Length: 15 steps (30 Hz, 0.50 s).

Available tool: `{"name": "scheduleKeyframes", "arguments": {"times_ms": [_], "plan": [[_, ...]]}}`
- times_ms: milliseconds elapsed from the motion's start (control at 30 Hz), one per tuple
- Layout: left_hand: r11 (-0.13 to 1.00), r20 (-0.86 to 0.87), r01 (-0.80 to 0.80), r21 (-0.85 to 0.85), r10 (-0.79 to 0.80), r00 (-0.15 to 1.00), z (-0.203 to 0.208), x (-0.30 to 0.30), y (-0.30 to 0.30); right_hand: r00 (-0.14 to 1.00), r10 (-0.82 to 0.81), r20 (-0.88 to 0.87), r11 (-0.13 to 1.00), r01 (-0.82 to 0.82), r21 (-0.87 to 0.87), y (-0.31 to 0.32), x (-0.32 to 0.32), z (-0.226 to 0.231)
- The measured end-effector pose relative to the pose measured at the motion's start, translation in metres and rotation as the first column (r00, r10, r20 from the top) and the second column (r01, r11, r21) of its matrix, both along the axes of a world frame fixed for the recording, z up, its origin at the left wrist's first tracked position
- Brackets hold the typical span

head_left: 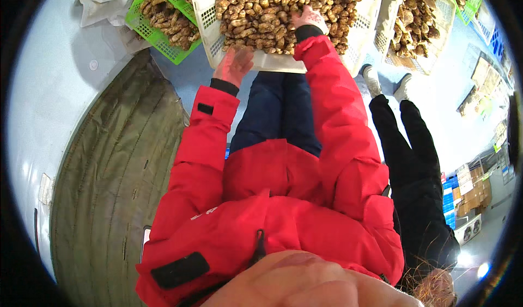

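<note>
A white perforated plastic crate (278, 63) in front of me is filled with brown and pale, stubby mushrooms (261, 13) laid close together in rows. My right hand (310, 19) reaches over the heap right of its middle, its spread fingers touching the mushrooms, with nothing visibly gripped. At the crate's near left corner hovers my left hand (235, 66), palm turned inward, fingers stretched out and holding nothing. Both arms wear red jacket sleeves with black cuffs.
Green crates (163, 41) of mushrooms stand on the left; another white crate (426, 62) of larger mushrooms is on the right. A person in black trousers (411, 160) stands at my right. An olive quilted curtain (120, 187) hangs at my left. Cardboard boxes (473, 190) sit farther right.
</note>
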<state>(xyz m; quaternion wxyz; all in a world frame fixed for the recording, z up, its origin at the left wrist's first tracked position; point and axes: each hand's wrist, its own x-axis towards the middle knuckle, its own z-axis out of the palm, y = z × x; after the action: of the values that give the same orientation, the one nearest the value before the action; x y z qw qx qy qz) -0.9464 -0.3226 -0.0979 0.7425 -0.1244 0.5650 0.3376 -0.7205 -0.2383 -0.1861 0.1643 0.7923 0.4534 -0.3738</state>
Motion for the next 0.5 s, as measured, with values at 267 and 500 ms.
{"name": "scheduleKeyframes", "arguments": {"times_ms": [267,500], "plan": [[0.994,-0.025,0.103,0.028,-0.102,0.994,0.003,0.037,-0.008,0.885,0.273,-0.378,0.947,-0.317,-0.058,0.0,0.006,0.029],[0.992,0.024,0.126,0.033,-0.126,0.992,0.011,0.057,-0.003,0.924,0.273,0.269,0.756,-0.378,0.534,0.036,0.08,-0.02]]}}
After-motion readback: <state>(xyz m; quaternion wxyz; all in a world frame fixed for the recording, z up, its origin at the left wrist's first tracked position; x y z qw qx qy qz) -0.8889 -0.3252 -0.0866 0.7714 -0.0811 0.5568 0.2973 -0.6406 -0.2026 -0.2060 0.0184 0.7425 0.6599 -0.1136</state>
